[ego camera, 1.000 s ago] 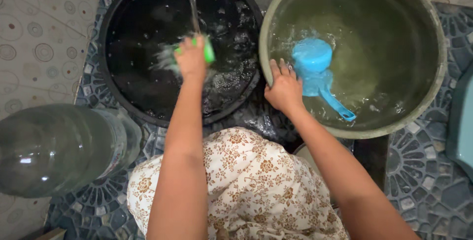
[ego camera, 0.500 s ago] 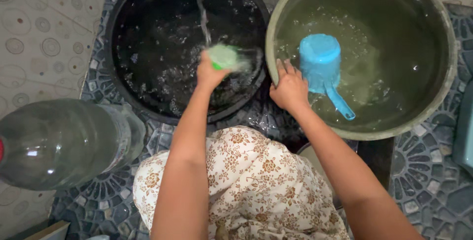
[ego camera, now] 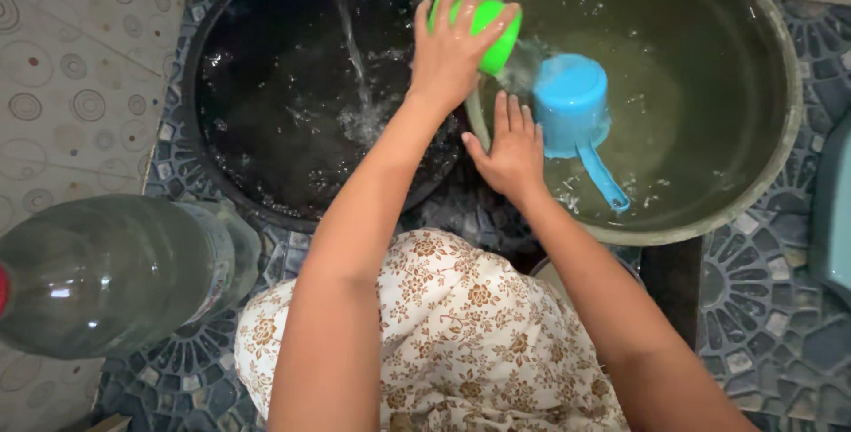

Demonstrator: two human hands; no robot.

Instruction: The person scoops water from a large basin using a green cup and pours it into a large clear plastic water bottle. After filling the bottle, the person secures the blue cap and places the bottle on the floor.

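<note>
Left hand (ego camera: 454, 46), upper centre, fingers wrapped over a green cup (ego camera: 486, 31) above the grey-green basin's rim (ego camera: 789, 131). Right hand (ego camera: 510, 153) just below, fingers spread flat on that rim, beside a floating blue dipper (ego camera: 574, 108). Black tub (ego camera: 266, 104) upper left, under a thin water stream (ego camera: 347, 33). Large clear bottle (ego camera: 106, 272) lower left.

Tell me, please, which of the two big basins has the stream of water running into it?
The black basin on the left: the water stream falls into it and splashes there. The grey-green basin on the right holds only the floating blue dipper.
</note>
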